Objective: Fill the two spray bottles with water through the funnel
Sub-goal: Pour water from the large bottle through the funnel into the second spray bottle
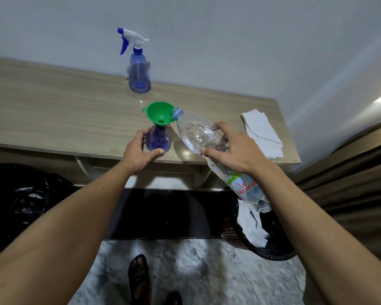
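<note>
A green funnel (160, 113) sits in the neck of a blue spray bottle (158, 140) with no sprayer head, near the front of the wooden table (53, 111). My left hand (139, 150) grips that bottle's body. My right hand (235, 148) holds a clear plastic water bottle (198, 133), tilted with its open mouth at the funnel's rim. A second blue spray bottle (139, 73), with its white and blue trigger head on, stands at the back of the table by the wall.
A stack of white paper napkins (262, 133) lies on the table's right end. A black bin bag (20, 199) is at the left below the table. A dark basket with crumpled paper (255, 234) stands on the floor at right. My sandalled feet (141, 278) are below.
</note>
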A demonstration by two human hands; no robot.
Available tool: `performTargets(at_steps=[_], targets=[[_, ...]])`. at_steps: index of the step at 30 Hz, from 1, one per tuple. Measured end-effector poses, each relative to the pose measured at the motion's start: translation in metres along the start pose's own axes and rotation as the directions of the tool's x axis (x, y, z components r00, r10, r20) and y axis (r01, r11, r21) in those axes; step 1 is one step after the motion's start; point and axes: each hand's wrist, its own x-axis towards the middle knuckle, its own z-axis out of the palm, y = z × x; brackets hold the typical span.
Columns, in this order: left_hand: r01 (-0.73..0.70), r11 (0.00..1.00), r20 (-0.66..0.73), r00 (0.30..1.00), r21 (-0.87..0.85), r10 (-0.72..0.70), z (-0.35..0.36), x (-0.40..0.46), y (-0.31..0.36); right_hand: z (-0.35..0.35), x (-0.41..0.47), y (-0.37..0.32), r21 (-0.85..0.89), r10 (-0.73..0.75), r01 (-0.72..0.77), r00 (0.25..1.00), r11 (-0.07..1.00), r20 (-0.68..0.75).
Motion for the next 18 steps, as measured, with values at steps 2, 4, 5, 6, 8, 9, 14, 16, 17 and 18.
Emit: performTargets(at_steps=[2,4,5,6,8,9,14,16,17,18], targets=[[0.0,1.0,0.001,1.0,0.002,0.0,0.0005,-0.0006,0.0008,-0.0022,0.0005,-0.0016,-0.014,-0.006,0.006,1.0,1.0,0.003],[0.002,1.0,0.003,1.0,0.006,-0.002,0.0007,-0.0014,0.0017,-0.004,0.0008,-0.002,-0.023,-0.014,0.014,1.0,1.0,0.005],[0.003,1.0,0.002,1.0,0.008,-0.003,0.0005,-0.0018,0.0022,-0.0046,0.001,-0.0018,-0.029,-0.016,0.016,1.0,0.999,0.009],[0.002,1.0,0.003,1.0,0.008,-0.002,0.0007,-0.0022,0.003,-0.005,0.0013,-0.0012,-0.036,-0.015,0.015,1.0,0.999,0.013],[0.002,1.0,0.002,1.0,0.011,-0.002,0.0004,-0.0025,0.0033,-0.0056,0.0021,-0.0002,-0.048,-0.014,0.015,1.0,0.999,0.017],[0.004,1.0,0.002,1.0,0.012,-0.004,0.0002,-0.0029,0.0041,-0.0059,0.0025,0.0002,-0.051,-0.017,0.018,1.0,0.999,0.017],[0.001,1.0,0.004,1.0,0.018,-0.002,-0.0017,-0.0039,0.0057,-0.0078,0.0049,0.0012,-0.065,-0.03,0.03,1.0,0.997,0.006],[0.001,1.0,0.0,1.0,0.018,-0.001,-0.0012,-0.0052,0.007,-0.008,0.0056,0.0008,-0.077,-0.042,0.042,0.999,0.996,0.001],[0.002,1.0,-0.002,1.0,0.017,-0.002,-0.001,-0.0055,0.0075,-0.0086,0.006,0.0004,-0.08,-0.046,0.046,0.999,0.996,0.003],[0.001,1.0,-0.001,1.0,0.014,-0.001,-0.001,-0.0056,0.0078,-0.0095,0.0062,-0.0005,-0.079,-0.046,0.047,0.999,0.996,0.007]])
